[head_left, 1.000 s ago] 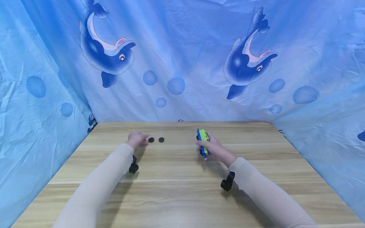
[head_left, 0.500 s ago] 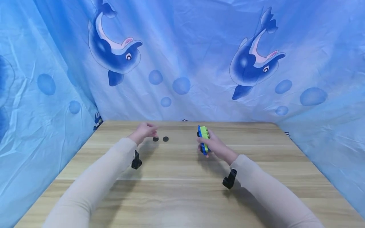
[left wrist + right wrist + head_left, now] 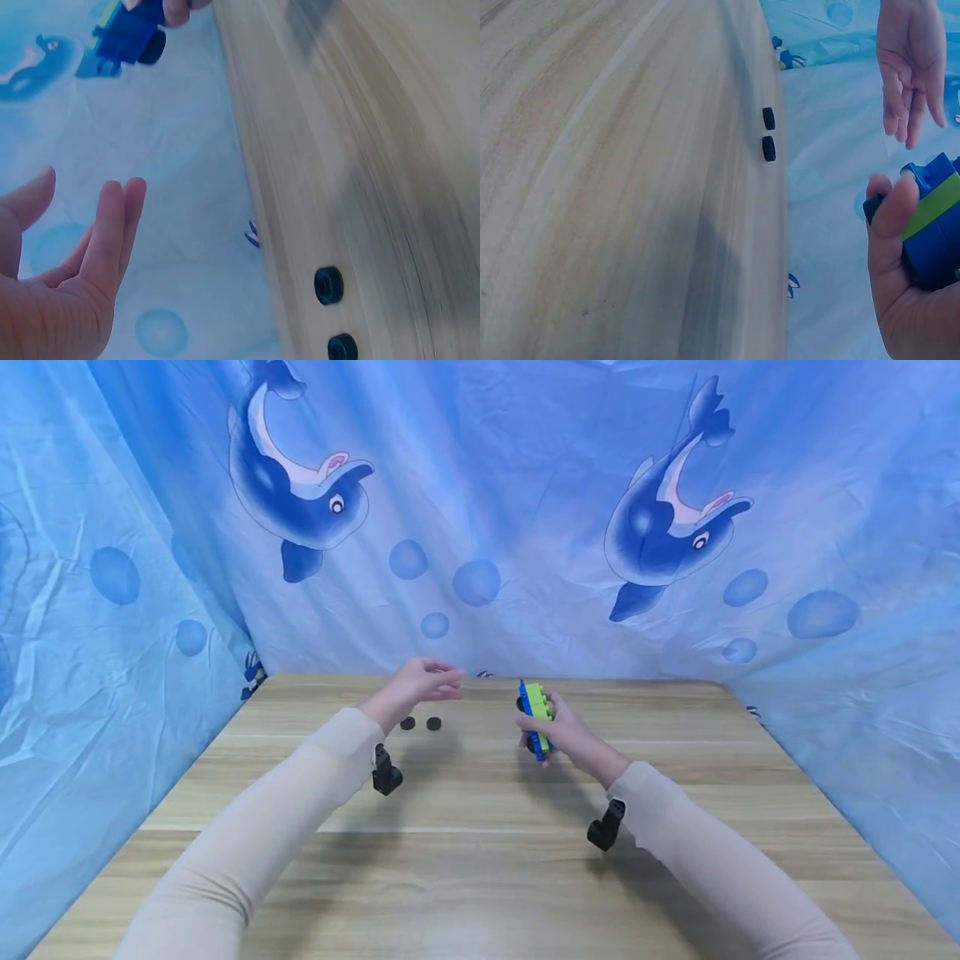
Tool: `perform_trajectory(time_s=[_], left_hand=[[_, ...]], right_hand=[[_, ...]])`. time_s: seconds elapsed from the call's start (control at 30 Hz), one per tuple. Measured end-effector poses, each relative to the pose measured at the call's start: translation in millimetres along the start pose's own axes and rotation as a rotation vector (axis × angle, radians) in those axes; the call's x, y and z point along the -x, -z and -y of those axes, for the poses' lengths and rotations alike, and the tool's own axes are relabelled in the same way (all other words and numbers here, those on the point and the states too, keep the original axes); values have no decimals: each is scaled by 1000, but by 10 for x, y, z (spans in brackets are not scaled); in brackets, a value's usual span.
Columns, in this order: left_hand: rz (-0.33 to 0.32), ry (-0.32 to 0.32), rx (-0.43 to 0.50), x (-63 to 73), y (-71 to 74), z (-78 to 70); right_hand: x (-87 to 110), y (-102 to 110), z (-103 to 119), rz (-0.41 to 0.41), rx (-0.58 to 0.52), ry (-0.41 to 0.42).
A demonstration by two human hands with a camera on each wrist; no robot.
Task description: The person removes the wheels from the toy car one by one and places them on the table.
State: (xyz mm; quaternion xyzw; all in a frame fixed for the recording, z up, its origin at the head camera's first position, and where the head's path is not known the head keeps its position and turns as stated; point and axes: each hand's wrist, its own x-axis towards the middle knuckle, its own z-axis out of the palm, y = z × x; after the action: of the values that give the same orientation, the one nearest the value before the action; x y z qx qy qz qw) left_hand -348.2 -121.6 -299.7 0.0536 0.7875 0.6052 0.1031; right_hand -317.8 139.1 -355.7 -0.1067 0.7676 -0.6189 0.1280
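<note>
My right hand (image 3: 573,737) grips a toy car (image 3: 537,703) built of blue and lime-green bricks, raised over the far part of the table. Thumb and fingers wrap its middle, and black wheels show along its left side. In the right wrist view the car (image 3: 934,225) is partly cut off by the frame edge. My left hand (image 3: 418,687) hovers to the left of the car, fingers extended and thumb apart; the left wrist view shows nothing between them. Below it, two small black wheels (image 3: 433,723) lie side by side on the table.
The wood-grain table (image 3: 480,860) ends at a far edge just behind both hands. A blue curtain (image 3: 525,527) printed with dolphins hangs behind and at both sides. A small black camera (image 3: 386,772) is strapped to each wrist.
My left hand has risen from beside the two loose wheels and moved right, toward the car, its fingers spreading. My right hand keeps hold of the car, lifting slightly.
</note>
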Motion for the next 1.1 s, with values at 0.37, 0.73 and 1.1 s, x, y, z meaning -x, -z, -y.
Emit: perform_trajectory(time_s=[0.37, 0.73, 1.1], left_hand=[[148, -62, -60, 43, -285, -128], [202, -102, -177, 26, -447, -170], [206, -135, -340, 82, -361, -151]], right_hand=[[47, -13, 103, 43, 26, 6], [98, -109, 142, 58, 131, 42], [114, -110, 97, 13, 228, 93]])
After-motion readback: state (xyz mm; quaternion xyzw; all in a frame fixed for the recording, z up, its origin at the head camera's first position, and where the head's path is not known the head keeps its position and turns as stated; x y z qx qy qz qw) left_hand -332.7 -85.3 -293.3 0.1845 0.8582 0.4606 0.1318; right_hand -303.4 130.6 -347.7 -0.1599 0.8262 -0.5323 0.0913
